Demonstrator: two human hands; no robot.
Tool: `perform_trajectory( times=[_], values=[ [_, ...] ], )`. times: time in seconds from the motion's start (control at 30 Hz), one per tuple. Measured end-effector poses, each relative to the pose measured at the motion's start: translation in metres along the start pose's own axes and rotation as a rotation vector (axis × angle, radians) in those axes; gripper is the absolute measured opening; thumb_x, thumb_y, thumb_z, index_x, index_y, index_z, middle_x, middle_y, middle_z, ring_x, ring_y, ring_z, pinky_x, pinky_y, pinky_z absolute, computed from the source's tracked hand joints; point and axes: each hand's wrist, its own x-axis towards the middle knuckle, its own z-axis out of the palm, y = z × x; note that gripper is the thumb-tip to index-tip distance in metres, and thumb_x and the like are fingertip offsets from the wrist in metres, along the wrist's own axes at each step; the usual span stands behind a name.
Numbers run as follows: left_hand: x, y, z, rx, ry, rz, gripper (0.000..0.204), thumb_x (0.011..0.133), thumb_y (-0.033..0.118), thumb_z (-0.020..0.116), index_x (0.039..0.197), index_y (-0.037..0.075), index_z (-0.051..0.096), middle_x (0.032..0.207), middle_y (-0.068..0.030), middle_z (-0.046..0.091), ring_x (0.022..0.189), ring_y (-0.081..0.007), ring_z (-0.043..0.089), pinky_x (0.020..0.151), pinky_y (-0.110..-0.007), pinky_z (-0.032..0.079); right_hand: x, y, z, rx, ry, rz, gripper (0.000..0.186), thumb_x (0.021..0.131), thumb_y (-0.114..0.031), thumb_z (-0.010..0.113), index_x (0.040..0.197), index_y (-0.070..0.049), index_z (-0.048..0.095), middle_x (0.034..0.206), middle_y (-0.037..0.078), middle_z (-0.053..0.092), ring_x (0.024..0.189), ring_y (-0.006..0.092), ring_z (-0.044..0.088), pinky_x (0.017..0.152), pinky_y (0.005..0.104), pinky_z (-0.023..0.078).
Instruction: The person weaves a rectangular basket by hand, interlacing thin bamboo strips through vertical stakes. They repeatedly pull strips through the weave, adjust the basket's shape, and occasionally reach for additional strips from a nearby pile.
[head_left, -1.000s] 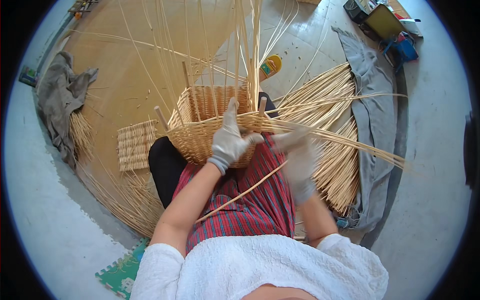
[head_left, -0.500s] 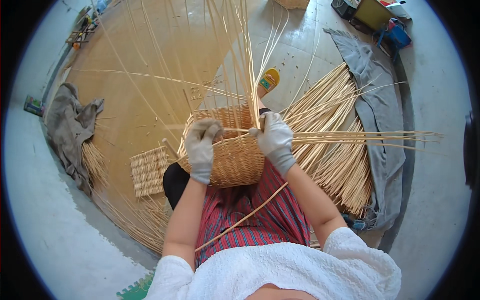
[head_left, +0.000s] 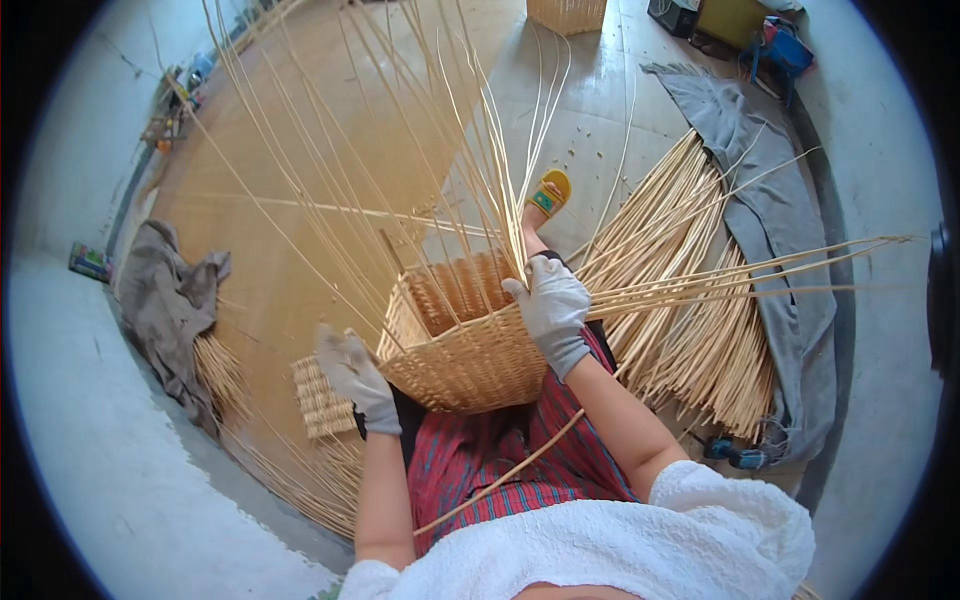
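Note:
A half-woven wicker basket point(head_left: 470, 365) rests tilted across my lap, its mouth facing up and away from me. Long upright rods point(head_left: 500, 190) rise from its rim and fan out toward the far side. My gloved right hand point(head_left: 552, 302) is closed at the basket's right corner, gripping wicker rods; a bunch of long rods point(head_left: 740, 275) sticks out to the right from it. Just off the basket's left corner is my gloved left hand point(head_left: 355, 372), fingers stretched out and holding nothing.
A large bundle of rods point(head_left: 690, 340) lies on a grey cloth point(head_left: 770, 220) at right. To the left are a second cloth point(head_left: 165, 300), more rods and a flat woven panel point(head_left: 322, 398). Another basket point(head_left: 566, 15) stands at the far edge. A blue-black tool point(head_left: 735, 452) lies by the bundle.
My left hand has let go of the strand at the rim and moved left and down, its fingers opening. The basket has turned and tilted slightly, while my right hand stays at its corner.

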Motion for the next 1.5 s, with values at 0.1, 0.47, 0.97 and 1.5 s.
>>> perform_trajectory(
  times=[0.1,0.47,0.97,1.5],
  values=[
    [-0.01,-0.043,-0.021,-0.137,-0.339,-0.167,0.027,0.104,0.027,0.063,0.116,0.004,0.059,0.102,-0.0062,0.064,0.098,-0.0159,0.063,0.092,-0.033,0.052,0.006,-0.003,0.0,0.016,0.094,-0.07,0.038,0.09,-0.046,0.069,0.081,-0.01,0.061,0.077,0.011,0.062,0.072,0.0314,0.064,0.064,0.0467,0.049],
    [0.021,0.183,-0.027,-0.722,-0.296,0.291,0.048,0.107,0.039,0.052,0.137,0.002,0.052,0.126,-0.0126,0.06,0.119,-0.0211,0.058,0.107,-0.037,0.047,0.121,-0.041,-0.172,0.163,0.286,-0.172,0.055,0.099,-0.055,0.056,0.075,-0.007,0.064,0.069,0.014,0.065,0.069,0.0365,0.066,0.066,0.0464,0.05],
    [0.024,0.183,0.004,-0.366,-0.719,0.149,0.048,0.108,0.032,0.053,0.142,-0.003,0.052,0.133,-0.0107,0.063,0.125,-0.019,0.059,0.109,-0.035,0.044,-0.132,0.074,-0.229,0.872,0.472,-0.107,0.065,0.106,-0.042,0.053,0.147,0.006,0.043,0.139,0.022,0.055,0.136,0.0278,0.05,0.117,0.0392,0.036],
    [-0.028,0.317,0.001,-0.179,-0.855,0.698,0.101,0.076,0.055,0.085,0.148,-0.002,0.041,0.103,-0.0129,0.067,0.095,-0.0211,0.068,0.083,-0.039,0.056,0.014,0.067,-0.051,1.089,0.048,0.195,0.062,0.11,-0.051,0.034,0.141,-0.002,0.054,0.124,0.018,0.068,0.112,0.028,0.065,0.099,0.0362,0.047]
  ],
)
